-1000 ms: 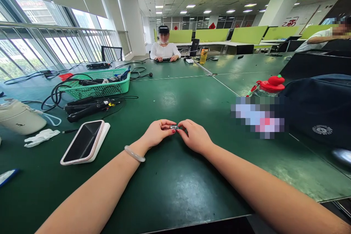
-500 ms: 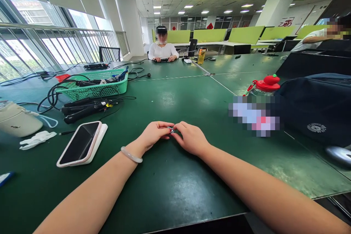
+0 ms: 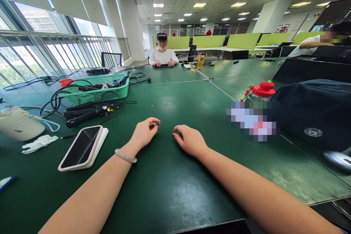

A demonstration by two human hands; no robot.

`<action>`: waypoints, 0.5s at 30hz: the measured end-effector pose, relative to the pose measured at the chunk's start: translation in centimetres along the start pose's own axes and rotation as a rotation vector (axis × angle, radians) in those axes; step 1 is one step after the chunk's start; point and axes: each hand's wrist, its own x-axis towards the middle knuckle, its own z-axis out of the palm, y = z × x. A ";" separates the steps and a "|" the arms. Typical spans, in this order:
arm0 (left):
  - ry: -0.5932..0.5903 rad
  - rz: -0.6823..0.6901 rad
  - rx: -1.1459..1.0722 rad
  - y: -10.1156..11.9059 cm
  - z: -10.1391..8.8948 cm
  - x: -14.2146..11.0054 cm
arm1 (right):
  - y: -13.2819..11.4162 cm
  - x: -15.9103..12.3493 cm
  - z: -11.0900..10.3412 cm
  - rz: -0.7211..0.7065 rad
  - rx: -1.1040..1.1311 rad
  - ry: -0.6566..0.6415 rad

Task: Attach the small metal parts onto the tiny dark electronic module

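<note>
My left hand [image 3: 143, 133], with a pale bangle [image 3: 125, 155] at the wrist, is closed with thumb and fingers around a small shiny object [image 3: 156, 125]. Only a dark and silvery bit of it shows between the fingertips, too little to tell its kind. To the right, across a short gap, my right hand [image 3: 191, 140] rests over the green table [image 3: 164, 190]. Its fingers are curved, with the thumb apart from the index finger and nothing visible between them.
On the left are a phone [image 3: 81, 148], a crumpled tissue [image 3: 40, 143], a cream pouch [image 3: 19, 122], black cabled devices [image 3: 85, 114] and a green basket [image 3: 95, 93]. A red-lidded bottle [image 3: 261, 89] and a dark bag [image 3: 315, 113] stand right. A person [image 3: 163, 55] sits opposite.
My hands were together with the small shiny object between them. The left has moved left with it, and the right has let go, staying near its place. The view has tilted up slightly.
</note>
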 end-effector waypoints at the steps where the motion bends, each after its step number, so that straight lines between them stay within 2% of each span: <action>1: 0.063 0.031 0.223 -0.3 -0.9 0.1 | 0.2 0.0 0.0 0.018 0.026 -0.004; 3: 0.159 0.016 0.542 -1.0 -2.9 0.1 | 0.5 0.1 -0.1 0.045 0.078 -0.022; 6: 0.273 -0.158 0.778 -2.5 -5.5 0.1 | 0.7 0.3 -0.3 0.078 0.124 -0.062; 7: 0.300 -0.214 0.812 -3.1 -6.2 0.1 | 0.7 0.3 -0.3 0.081 0.126 -0.076; 10: 0.280 -0.327 0.834 -4.7 -7.5 0.2 | 0.7 0.4 -0.4 0.067 0.119 -0.101; 15: 0.264 -0.347 0.859 -5.8 -7.8 0.5 | 0.9 0.3 -0.3 0.057 0.138 -0.107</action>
